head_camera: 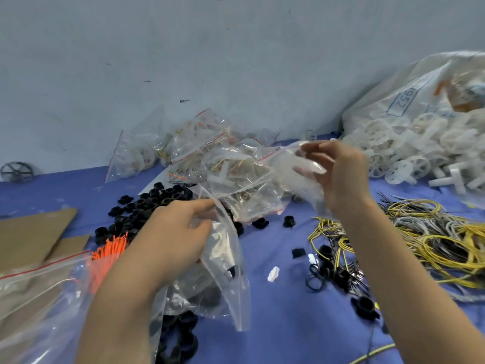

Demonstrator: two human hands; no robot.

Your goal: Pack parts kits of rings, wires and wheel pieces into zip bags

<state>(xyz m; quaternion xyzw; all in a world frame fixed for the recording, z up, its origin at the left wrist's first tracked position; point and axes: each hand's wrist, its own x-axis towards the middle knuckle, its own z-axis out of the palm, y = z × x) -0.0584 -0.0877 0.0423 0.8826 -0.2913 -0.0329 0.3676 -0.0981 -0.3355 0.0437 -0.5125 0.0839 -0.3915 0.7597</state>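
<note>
Your left hand is low and near you, left of centre. Its fingers are curled and its thumb and forefinger pinch the upper edge of a zip bag. The bag hangs down from that grip over the blue table cover, with a small dark part showing inside it.

Your right hand is raised, farther off and to the right. Its fingertips are drawn together on a clear bag. Motion blur hides the exact grip, and you cannot tell whether this is the far end of the same zip bag or a separate one.

Between your hands and beyond them, a heap of filled bags with red seal strips lies against the wall. Black rings are piled just beyond your left hand, and more lie scattered near your right forearm. Yellow and grey wires are tangled on the right. Behind them a big white sack spills white wheel pieces.

A bundle of orange ties lies beside your left wrist. Cardboard sits at the left, and a large clear bag lies in the near left corner. A dark wheel rests by the wall at the far left.
</note>
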